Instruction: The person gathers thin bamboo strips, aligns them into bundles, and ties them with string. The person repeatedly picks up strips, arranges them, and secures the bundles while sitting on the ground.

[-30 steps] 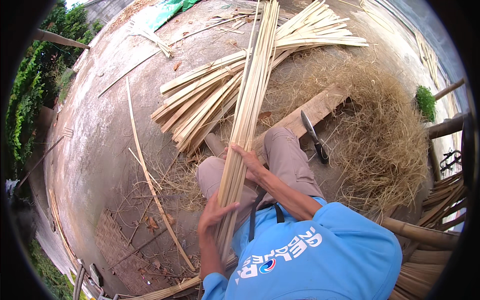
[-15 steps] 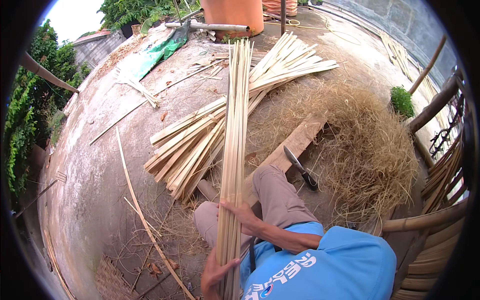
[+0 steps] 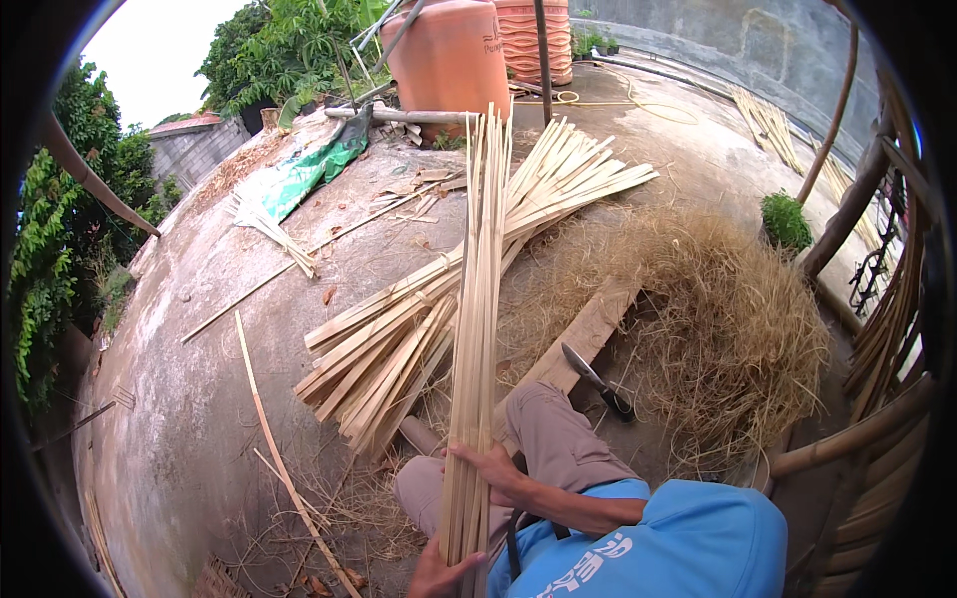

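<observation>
A long bundle of pale split bamboo strips [image 3: 477, 299] stands lengthwise in front of me, its far end pointing away. My right hand [image 3: 490, 472] wraps round the bundle above my lap, fingers closed on it. Lower down, my left hand [image 3: 441, 570] grips the same bundle near its close end, partly cut off by the picture's edge. Behind it, crossing at a slant, a second bundle of bamboo strips [image 3: 384, 374] lies on the ground, fanned out at both ends. A knife [image 3: 596, 382] with a dark handle rests against a wooden plank [image 3: 590, 334], right of my knee.
A big heap of curly shavings [image 3: 738, 344] spreads to the right. Single strips [image 3: 274, 429] and a thin pole [image 3: 249, 299] lie at left. Farther off are a green plastic sheet [image 3: 319, 169], an orange tank [image 3: 444, 65] and a grey pipe [image 3: 409, 116]. Bamboo posts [image 3: 847, 434] border the right.
The view has tilted up, so the scene sits lower and more of the orange tank shows. Both hands keep their hold on the bamboo bundle.
</observation>
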Available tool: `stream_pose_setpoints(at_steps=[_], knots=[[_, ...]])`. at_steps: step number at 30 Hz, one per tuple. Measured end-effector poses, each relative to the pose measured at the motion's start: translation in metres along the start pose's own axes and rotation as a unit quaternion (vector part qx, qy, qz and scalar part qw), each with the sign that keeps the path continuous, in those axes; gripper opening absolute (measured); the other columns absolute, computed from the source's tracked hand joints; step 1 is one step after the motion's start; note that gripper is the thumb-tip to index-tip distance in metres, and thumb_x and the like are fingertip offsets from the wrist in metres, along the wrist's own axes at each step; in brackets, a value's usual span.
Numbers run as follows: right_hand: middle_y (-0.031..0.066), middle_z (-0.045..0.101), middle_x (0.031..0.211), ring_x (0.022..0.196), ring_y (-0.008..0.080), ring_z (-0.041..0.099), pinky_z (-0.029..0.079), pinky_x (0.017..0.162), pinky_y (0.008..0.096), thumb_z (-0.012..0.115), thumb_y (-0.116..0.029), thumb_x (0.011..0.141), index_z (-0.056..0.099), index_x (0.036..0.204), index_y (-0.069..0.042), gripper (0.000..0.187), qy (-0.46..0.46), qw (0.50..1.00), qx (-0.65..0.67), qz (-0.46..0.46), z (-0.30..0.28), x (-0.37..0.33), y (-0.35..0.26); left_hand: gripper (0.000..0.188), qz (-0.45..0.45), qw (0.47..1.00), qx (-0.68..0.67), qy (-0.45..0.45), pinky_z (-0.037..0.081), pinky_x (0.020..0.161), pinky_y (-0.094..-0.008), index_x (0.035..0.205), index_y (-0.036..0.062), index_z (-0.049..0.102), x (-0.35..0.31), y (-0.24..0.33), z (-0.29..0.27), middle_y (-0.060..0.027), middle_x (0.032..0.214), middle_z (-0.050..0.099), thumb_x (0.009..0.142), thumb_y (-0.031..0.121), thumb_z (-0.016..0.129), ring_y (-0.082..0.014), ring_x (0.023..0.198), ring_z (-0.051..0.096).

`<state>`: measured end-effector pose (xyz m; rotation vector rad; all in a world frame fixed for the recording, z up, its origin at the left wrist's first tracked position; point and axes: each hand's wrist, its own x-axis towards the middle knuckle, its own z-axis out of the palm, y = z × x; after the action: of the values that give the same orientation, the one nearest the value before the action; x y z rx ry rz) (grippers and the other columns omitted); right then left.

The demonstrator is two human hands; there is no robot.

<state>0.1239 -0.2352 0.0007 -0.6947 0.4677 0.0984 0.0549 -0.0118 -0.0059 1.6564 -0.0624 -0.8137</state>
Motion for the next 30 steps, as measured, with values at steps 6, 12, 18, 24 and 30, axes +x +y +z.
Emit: stream_pose_setpoints(at_steps=[6, 12, 18, 24, 30], knots=[[0.0112, 0.07, 0.092, 0.08, 0.0203, 0.071, 0.062, 0.069, 0.0358, 0.07, -0.02, 0.095, 0.064, 0.106, 0.0, 0.024, 0.0, 1.0, 0.004, -0.011, -0.011, 0.022, -0.011, 0.063, -0.002, 0.993, 0.116, -0.029, 0.055, 0.083, -0.0332, 0.124, -0.0029, 0.06, 0.035, 0.006, -0.006, -0.0133, 0.107, 0.071, 0.076, 0.026, 0.089, -0.0187, 0.094, 0.069], [0.0116, 0.07, 0.085, 0.075, 0.0219, 0.071, 0.062, 0.064, 0.0368, 0.07, -0.02, 0.095, 0.067, 0.103, 0.0, 0.022, 0.029, 0.999, 0.01, -0.014, -0.035, 0.068, -0.004, 0.058, -0.004, 0.996, 0.082, -0.038, 0.056, 0.077, -0.0329, 0.12, -0.0031, 0.063, 0.075, 0.017, -0.001, -0.0112, 0.098, 0.072, 0.078, 0.029, 0.087, -0.0178, 0.086, 0.069], [0.0104, 0.071, 0.084, 0.073, 0.0225, 0.072, 0.062, 0.062, 0.0378, 0.074, -0.024, 0.093, 0.068, 0.104, -0.001, 0.026, 0.027, 0.998, 0.012, 0.05, -0.073, 0.118, 0.014, 0.061, -0.06, 0.987, 0.142, -0.04, 0.056, 0.079, -0.0322, 0.124, -0.0016, 0.062, 0.11, 0.025, 0.001, -0.009, 0.101, 0.071, 0.077, 0.03, 0.088, -0.0159, 0.09, 0.067], [0.0106, 0.07, 0.081, 0.068, 0.0225, 0.07, 0.061, 0.059, 0.0391, 0.078, -0.019, 0.088, 0.067, 0.098, -0.001, 0.023, 0.026, 0.998, 0.018, 0.062, -0.066, 0.173, 0.045, 0.071, 0.028, 0.968, 0.238, 0.071, 0.056, 0.087, -0.0391, 0.132, 0.0018, 0.056, 0.121, 0.007, -0.035, -0.0171, 0.115, 0.07, 0.077, 0.035, 0.087, -0.0261, 0.102, 0.07], [0.0114, 0.068, 0.092, 0.089, 0.0274, 0.069, 0.06, 0.082, 0.046, 0.074, -0.02, 0.09, 0.065, 0.103, -0.003, 0.023, 0.006, 0.991, 0.007, 0.13, -0.081, 0.194, 0.074, 0.047, 0.048, 0.911, 0.01, 0.41, 0.054, 0.09, -0.0335, 0.117, -0.001, 0.065, -0.062, 0.007, -0.057, -0.0091, 0.096, 0.072, 0.092, 0.038, 0.073, -0.0193, 0.095, 0.069]])
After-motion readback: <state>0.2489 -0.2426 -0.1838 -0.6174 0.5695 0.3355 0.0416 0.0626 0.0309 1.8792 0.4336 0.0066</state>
